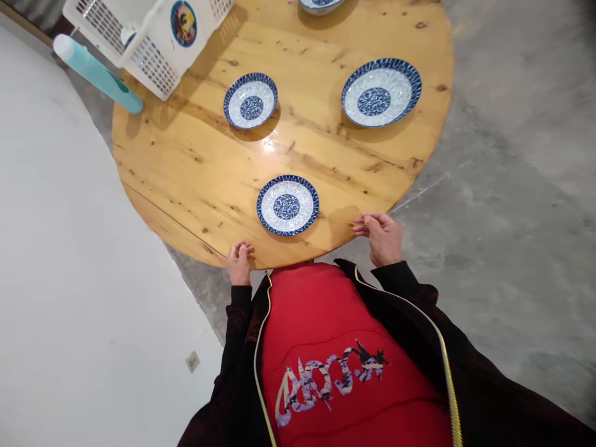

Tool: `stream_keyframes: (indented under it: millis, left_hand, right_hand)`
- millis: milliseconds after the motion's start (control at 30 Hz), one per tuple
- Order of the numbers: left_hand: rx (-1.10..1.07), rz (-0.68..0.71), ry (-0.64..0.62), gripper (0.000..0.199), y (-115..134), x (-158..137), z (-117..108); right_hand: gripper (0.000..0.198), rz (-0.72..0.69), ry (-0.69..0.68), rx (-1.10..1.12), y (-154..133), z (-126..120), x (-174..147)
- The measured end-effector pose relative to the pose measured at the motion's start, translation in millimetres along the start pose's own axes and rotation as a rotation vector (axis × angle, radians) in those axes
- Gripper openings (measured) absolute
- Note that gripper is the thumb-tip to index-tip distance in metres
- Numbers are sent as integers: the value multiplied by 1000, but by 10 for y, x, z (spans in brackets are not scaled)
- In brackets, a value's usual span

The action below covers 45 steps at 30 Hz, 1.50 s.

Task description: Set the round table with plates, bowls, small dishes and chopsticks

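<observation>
My left hand (239,261) is at the near edge of the round table, its fingers loosely bent and holding nothing. At the table's near right rim, my right hand (382,237) hovers with fingers loosely apart and nothing in them. Between the hands, slightly farther in, lies a blue-and-white patterned plate (287,205); neither hand touches it. Beyond it sit a smaller-looking blue-and-white dish (251,101) at centre left and a larger oval-looking one (382,93) at the right.
The wooden table (195,186) has a white plastic basket (162,46) at its far left, with something white inside. Beside the basket stands a turquoise bottle-like cylinder (97,74). Another blue-and-white bowl (321,5) is cut off at the top. A white wall (69,248) runs along the left.
</observation>
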<state>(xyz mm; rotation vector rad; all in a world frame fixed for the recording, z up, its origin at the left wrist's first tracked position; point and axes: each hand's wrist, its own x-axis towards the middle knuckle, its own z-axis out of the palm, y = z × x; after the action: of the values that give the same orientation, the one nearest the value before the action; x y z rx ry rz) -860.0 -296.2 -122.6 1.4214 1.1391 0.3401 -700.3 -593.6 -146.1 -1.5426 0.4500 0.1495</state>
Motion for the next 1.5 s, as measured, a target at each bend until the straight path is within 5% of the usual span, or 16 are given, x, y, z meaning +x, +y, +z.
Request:
stream_keyframes:
  millis: [467, 800, 1500]
  left_hand:
    - [57, -56, -163, 37, -51, -314, 375]
    - [56, -37, -254, 35, 80, -144, 749]
    - [90, -14, -227, 34, 194, 15, 814]
  right_hand:
    - [22, 85, -239, -56, 119, -55, -108]
    - [22, 65, -575, -183, 34, 649, -96]
    - [21, 7, -542, -261, 22, 900, -35]
